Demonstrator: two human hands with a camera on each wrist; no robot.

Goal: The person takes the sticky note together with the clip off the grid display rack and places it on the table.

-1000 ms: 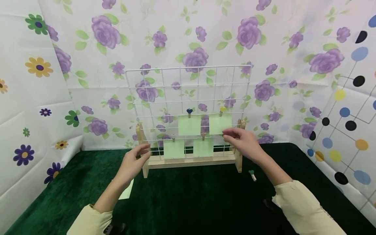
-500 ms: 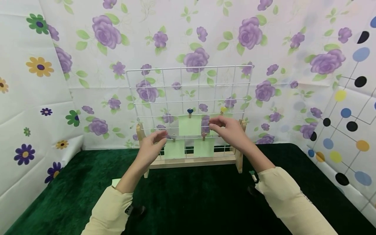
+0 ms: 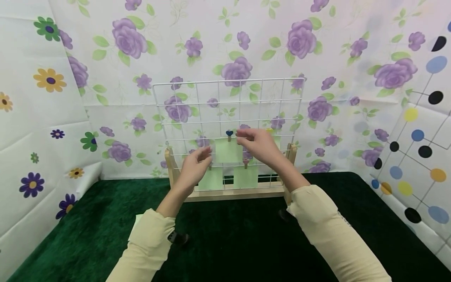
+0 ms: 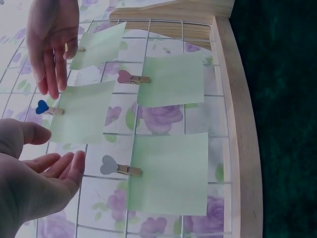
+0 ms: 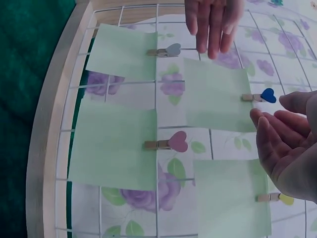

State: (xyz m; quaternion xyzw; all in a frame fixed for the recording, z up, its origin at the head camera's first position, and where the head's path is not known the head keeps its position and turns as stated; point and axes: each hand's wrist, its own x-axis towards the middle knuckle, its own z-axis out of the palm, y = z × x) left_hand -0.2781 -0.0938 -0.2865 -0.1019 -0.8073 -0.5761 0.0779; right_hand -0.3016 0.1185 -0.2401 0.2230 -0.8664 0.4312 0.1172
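Upright on a wooden base stands a white wire grid (image 3: 197,102) with several pale green paper notes, each pinned by a small wooden clothespin with a heart. A blue-heart clothespin (image 3: 229,134) pins the upper middle note (image 5: 218,96). Right beside that clothespin is my right hand (image 3: 258,145), fingers gently bent and holding nothing. My left hand (image 3: 193,166) is off the note's left edge, thumb and fingers apart with nothing between them. A grey-heart clothespin (image 4: 116,166) and a pink-heart one (image 5: 171,143) pin the lower notes. The yellow-heart clothespin (image 5: 280,199) is partly behind my right hand in the head view.
The wooden base bar (image 3: 236,194) rests on a dark green cloth (image 3: 232,239). A light green paper (image 3: 138,219) lies at the left, mostly hidden by my left sleeve. Flower-printed sheets (image 3: 148,51) hang behind the grid.
Both hands have moved inward and up along the grid, the right one leftward from the yellow-heart note to the blue-heart clothespin. My right sleeve now covers the green-heart clothespin on the cloth.
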